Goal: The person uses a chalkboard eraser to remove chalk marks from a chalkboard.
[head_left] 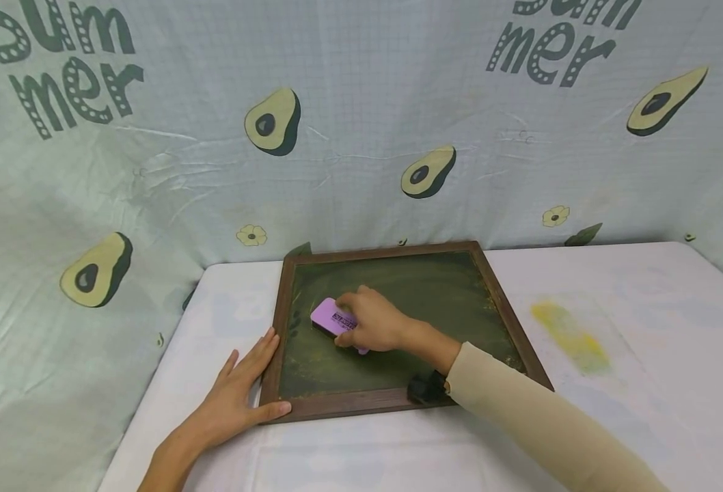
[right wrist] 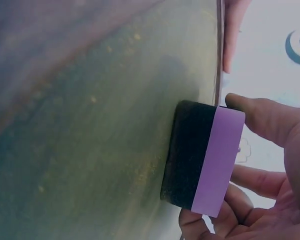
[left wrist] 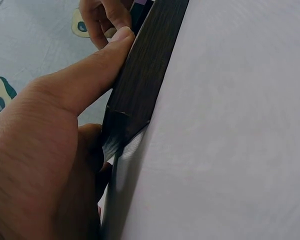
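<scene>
A chalkboard (head_left: pixel 398 287) with a dark green face and brown wooden frame lies on the white-covered table. My right hand (head_left: pixel 376 321) grips a purple eraser (head_left: pixel 331 316) by its sides over the left half of the board. The right wrist view shows the eraser's black felt (right wrist: pixel 190 152) against the board face and its purple back (right wrist: pixel 219 160) between thumb and fingers. At the near left corner, my left hand (head_left: pixel 232 396) rests on the frame, fingers extended along the left side, thumb on the near edge. In the left wrist view, the thumb (left wrist: pixel 90 75) presses the wooden frame (left wrist: pixel 145 65).
Faint yellow chalk traces (right wrist: pixel 150 170) show on the board. A yellow smudge (head_left: pixel 570 335) marks the table cloth (head_left: pixel 644 307) to the right. Behind stands a pale curtain (head_left: pixel 349 205) printed with avocados. A black object (head_left: pixel 426 388) sits by my right wrist.
</scene>
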Available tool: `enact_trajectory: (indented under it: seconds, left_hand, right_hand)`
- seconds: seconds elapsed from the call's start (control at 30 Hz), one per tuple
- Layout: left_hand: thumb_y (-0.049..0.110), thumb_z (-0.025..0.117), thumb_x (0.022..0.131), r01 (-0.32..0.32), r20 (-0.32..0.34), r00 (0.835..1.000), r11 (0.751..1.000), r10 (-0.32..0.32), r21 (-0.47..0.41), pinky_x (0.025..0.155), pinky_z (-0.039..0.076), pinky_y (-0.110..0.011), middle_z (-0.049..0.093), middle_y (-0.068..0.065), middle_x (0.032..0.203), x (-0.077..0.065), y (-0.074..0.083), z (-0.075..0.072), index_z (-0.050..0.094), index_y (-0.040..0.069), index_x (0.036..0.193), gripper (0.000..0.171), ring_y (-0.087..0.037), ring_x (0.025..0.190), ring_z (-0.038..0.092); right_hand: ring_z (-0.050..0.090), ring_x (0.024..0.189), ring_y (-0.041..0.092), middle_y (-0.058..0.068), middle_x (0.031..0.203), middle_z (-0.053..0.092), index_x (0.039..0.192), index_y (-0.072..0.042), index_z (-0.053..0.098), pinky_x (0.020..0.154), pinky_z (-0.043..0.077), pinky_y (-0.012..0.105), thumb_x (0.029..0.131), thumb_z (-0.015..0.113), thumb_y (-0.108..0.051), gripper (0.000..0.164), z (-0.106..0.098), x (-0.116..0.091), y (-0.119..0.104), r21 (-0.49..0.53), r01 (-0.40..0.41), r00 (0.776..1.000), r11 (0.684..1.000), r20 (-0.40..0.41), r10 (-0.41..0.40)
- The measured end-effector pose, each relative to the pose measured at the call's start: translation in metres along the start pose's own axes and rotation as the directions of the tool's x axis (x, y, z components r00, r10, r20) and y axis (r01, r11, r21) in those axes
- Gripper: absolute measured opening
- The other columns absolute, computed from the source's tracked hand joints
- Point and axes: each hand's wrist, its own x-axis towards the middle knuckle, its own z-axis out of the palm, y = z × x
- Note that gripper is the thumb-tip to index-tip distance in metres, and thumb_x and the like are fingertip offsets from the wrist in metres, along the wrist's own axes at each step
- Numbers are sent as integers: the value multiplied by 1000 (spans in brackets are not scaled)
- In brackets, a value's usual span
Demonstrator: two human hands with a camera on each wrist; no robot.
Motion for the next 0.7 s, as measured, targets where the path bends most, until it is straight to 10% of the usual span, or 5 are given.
enact_trajectory:
  seconds: [0.7]
  left_hand:
    - [48,70,83,20,22,1000,999,-19,-25,112,-3,-55,12,-7,159,1,0,-1,17,13,155,96,-30,144,14]
  right_hand:
    - [38,74,17,4,87,46,134,1,53,58,37,27,84,75,-27,61,-47,-72,72,-62,-60,997,996,-45,57]
